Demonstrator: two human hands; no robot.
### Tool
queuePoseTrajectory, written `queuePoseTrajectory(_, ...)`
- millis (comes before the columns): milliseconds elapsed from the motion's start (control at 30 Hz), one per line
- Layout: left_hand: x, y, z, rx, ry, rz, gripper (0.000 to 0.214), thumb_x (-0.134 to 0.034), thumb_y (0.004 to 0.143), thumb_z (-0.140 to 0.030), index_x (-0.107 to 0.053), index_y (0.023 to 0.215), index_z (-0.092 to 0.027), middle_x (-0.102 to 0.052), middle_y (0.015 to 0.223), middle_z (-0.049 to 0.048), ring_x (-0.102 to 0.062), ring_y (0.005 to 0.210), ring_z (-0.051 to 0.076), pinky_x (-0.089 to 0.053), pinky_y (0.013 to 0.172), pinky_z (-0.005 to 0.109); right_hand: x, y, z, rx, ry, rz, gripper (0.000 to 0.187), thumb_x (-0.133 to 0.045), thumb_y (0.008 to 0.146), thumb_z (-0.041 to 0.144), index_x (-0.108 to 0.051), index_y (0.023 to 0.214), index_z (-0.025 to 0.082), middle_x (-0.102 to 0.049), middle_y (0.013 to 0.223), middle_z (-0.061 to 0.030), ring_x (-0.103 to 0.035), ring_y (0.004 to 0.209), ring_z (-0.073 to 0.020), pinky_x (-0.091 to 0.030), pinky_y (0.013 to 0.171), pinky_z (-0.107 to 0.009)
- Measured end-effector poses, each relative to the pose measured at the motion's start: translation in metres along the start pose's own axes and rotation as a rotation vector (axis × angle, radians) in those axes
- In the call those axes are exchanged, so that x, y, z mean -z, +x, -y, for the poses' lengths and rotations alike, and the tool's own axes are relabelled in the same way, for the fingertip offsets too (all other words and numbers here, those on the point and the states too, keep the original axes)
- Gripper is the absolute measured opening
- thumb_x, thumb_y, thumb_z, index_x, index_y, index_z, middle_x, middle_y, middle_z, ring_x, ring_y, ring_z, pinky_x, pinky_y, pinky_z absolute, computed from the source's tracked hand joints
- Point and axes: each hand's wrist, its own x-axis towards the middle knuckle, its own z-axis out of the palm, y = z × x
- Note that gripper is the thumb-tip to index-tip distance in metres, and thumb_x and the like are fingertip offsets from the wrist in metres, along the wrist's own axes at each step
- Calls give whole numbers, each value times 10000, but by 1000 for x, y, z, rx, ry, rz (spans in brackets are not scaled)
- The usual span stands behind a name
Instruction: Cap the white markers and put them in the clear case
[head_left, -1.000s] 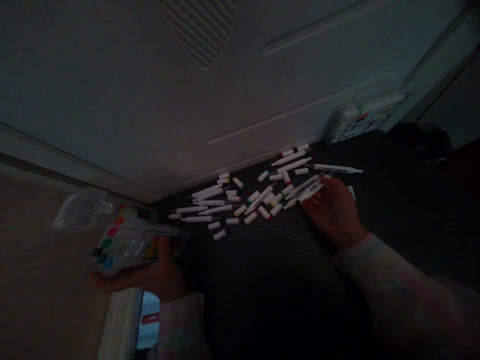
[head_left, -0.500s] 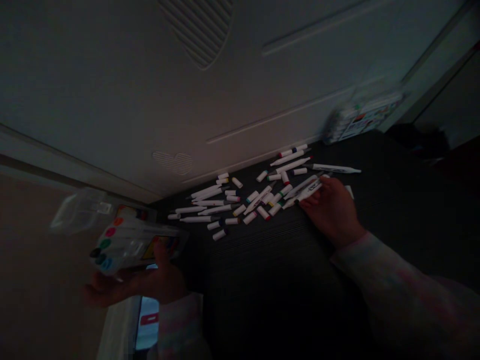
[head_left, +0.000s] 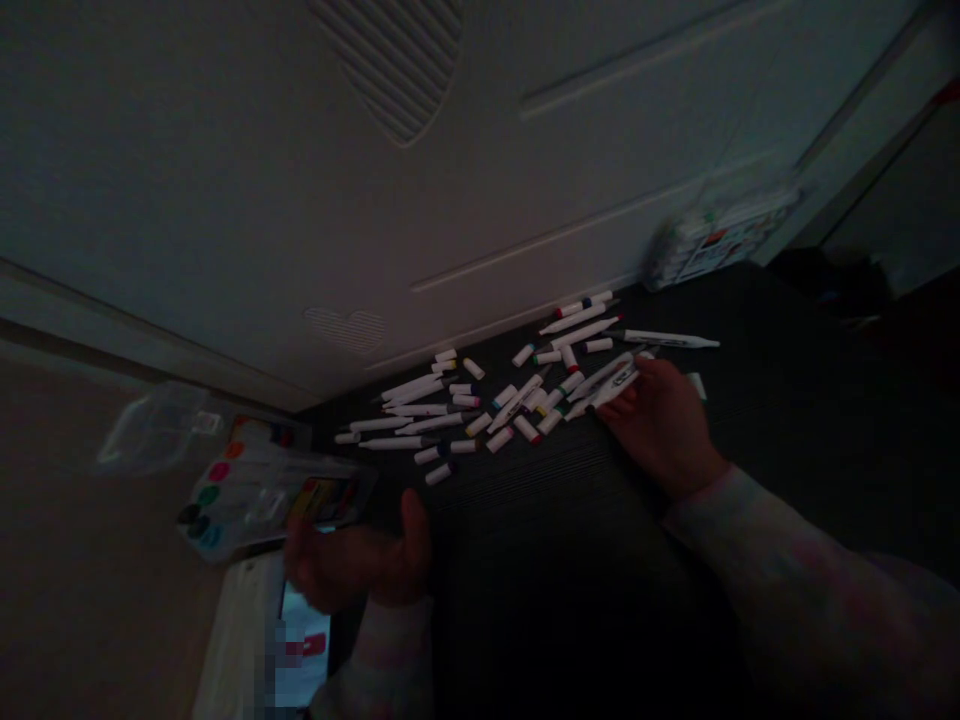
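Note:
Many white markers with coloured caps lie scattered on a dark ribbed surface along a pale wall. My right hand rests at the right end of the pile, its fingers closed around one white marker. My left hand hovers low at the left, blurred, thumb up and fingers apart, holding nothing. Just left of it lies an open marker case with round coloured marker ends showing.
A clear plastic lid lies beyond the case. A second marker box stands at the back right against the wall. One long marker lies apart. A white object sits below my left hand. The scene is very dark.
My left hand has let go of the marker case and moved right; the case now lies on its own. My right hand has stayed on the markers, shifting only slightly.

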Motion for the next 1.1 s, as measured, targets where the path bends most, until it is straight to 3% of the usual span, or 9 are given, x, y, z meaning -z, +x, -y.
queuePoseTrajectory(33, -7, -4, -9, -206, 37, -152, 924, -717, 471, -386, -120, 1159, -229, -122, 1218, 146, -118, 1227, 389, -219, 970, 630, 0, 0, 0, -6, -3, -1, 241, -495, 749, 203, -391, 532, 183, -331, 427, 62, -313, 357, -51, -316, 369, -178)
queuePoseTrajectory(67, -13, -8, -19, -393, 64, -195, 862, -694, 519, -362, -131, 1160, -244, -189, 1174, 123, -249, 1165, 350, -316, 914, 602, -1, -1, -1, -14, -5, -10, 239, -495, 750, 199, -394, 533, 182, -331, 426, 62, -312, 355, -51, -312, 364, -175)
queuePoseTrajectory(133, -21, -13, -40, -557, 108, -126, 785, -665, 591, -273, -145, 1179, -264, -270, 1131, 97, -375, 1060, 275, -397, 859, 517, -3, -2, -1, -30, -8, -38, 235, -487, 754, 190, -403, 535, 180, -334, 424, 61, -308, 351, -50, -303, 357, -172)
queuePoseTrajectory(300, -21, -18, -65, -612, 62, 52, 781, -692, 617, -161, -225, 1239, -224, -353, 1139, 107, -412, 1053, 248, -423, 847, 433, -7, -4, -1, -50, -9, -33, 239, -457, 771, 185, -428, 534, 170, -348, 427, 54, -308, 352, -48, -300, 360, -171)
queuePoseTrajectory(400, -21, -17, -61, -586, 36, 134, 750, -677, 641, -148, -261, 1263, -197, -375, 1150, 123, -411, 1073, 255, -413, 869, 435, -6, -3, 1, -23, -3, -27, 235, -454, 768, 181, -432, 535, 170, -339, 425, 55, -312, 355, -50, -298, 361, -171)
queuePoseTrajectory(567, -25, -14, -56, -545, 110, 254, 513, -616, 707, -166, -417, 1181, -163, -450, 1095, 123, -438, 1043, 250, -395, 872, 422, -3, -1, 6, 11, 7, -68, 259, -423, 777, 174, -420, 519, 171, -332, 418, 53, -306, 351, -50, -287, 351, -172)
queuePoseTrajectory(800, -25, -8, -53, -560, 201, 283, 267, -586, 734, -169, -545, 998, -158, -557, 967, 101, -505, 949, 247, -383, 850, 430, -4, -1, 6, 7, 14, -94, 272, -402, 788, 181, -420, 517, 170, -332, 412, 55, -307, 344, -48, -289, 346, -173)
queuePoseTrajectory(900, -25, -4, -48, -522, 247, 286, 210, -563, 756, -172, -572, 964, -146, -589, 929, 106, -512, 937, 248, -374, 849, 427, -3, -1, 4, -7, 20, -87, 251, -413, 782, 178, -428, 532, 171, -334, 409, 56, -316, 340, -50, -282, 341, -171)
queuePoseTrajectory(1100, -27, -6, -48, -500, 317, 444, 214, -539, 776, -185, -611, 976, -154, -636, 949, 95, -500, 951, 258, -340, 853, 432, 0, 0, 3, -13, 48, -64, 222, -444, 766, 179, -426, 544, 178, -344, 410, 59, -321, 342, -51, -290, 343, -168)
